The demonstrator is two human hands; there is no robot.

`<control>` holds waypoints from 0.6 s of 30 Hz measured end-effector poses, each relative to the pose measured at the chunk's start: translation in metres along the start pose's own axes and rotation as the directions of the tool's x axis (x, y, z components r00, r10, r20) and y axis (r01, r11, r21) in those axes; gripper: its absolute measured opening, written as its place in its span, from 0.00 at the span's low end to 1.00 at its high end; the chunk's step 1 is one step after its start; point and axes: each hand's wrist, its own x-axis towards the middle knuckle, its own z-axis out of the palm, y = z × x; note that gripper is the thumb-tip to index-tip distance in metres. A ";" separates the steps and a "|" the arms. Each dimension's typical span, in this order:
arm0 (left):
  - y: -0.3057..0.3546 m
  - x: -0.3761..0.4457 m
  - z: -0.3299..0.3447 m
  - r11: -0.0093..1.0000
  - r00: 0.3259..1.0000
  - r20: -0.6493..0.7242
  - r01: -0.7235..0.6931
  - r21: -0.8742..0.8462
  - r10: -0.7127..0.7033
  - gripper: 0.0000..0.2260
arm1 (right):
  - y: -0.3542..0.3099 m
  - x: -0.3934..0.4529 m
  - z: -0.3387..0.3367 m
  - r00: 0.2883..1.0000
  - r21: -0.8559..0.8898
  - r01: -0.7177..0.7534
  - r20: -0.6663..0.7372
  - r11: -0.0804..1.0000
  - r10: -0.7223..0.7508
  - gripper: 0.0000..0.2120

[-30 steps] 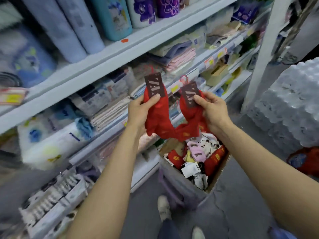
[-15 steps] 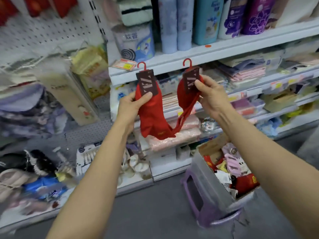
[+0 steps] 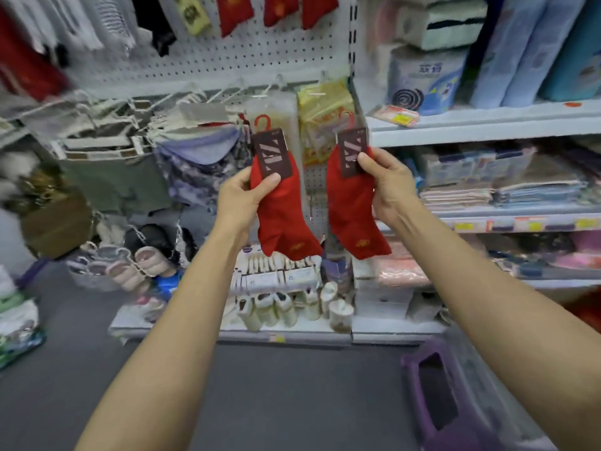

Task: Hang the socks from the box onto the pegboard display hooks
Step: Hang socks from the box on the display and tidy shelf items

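Observation:
I hold two red sock pairs in front of a white pegboard (image 3: pixel 227 60). My left hand (image 3: pixel 240 198) grips the left red socks (image 3: pixel 283 219) just under their dark card label, thumb on the front. My right hand (image 3: pixel 388 185) pinches the right red socks (image 3: pixel 353 216) at their label. Each label carries a small red plastic hook on top. The two pairs hang apart, toes pointing down and right. More red socks (image 3: pixel 234 11) hang from hooks at the pegboard's top. The box itself is hidden; only a grey edge on a purple stool (image 3: pixel 419 395) shows at lower right.
Packaged goods and clothing hang on pegboard hooks (image 3: pixel 201 102) at mid height. White shelves (image 3: pixel 487 125) with towels and boxes stand to the right. Slippers (image 3: pixel 146 258) and small items fill the low shelf. Grey floor lies below.
The view has swung left from the shelves and box to the pegboard. The two sock pairs, joined at the toes before, now hang separately, one in each hand.

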 end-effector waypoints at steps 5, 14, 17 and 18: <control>0.001 -0.004 -0.066 0.999 0.983 -0.183 0.007 -0.037 -0.013 0.13 | 0.053 -0.001 0.063 0.990 -0.009 -0.106 0.095 0.994 0.107 0.10; 0.016 -0.023 -0.166 0.996 0.863 -0.504 -0.074 -0.052 0.038 0.07 | 0.116 0.002 0.171 0.930 -0.090 -0.225 0.277 0.970 0.241 0.09; 0.020 -0.033 -0.195 0.995 0.808 -0.586 -0.094 -0.018 0.066 0.08 | 0.133 -0.001 0.200 0.898 -0.124 -0.236 0.351 0.964 0.265 0.08; 0.021 -0.036 -0.204 0.994 0.783 -0.618 -0.105 -0.014 0.074 0.08 | 0.140 -0.002 0.209 0.886 -0.133 -0.238 0.376 0.962 0.272 0.08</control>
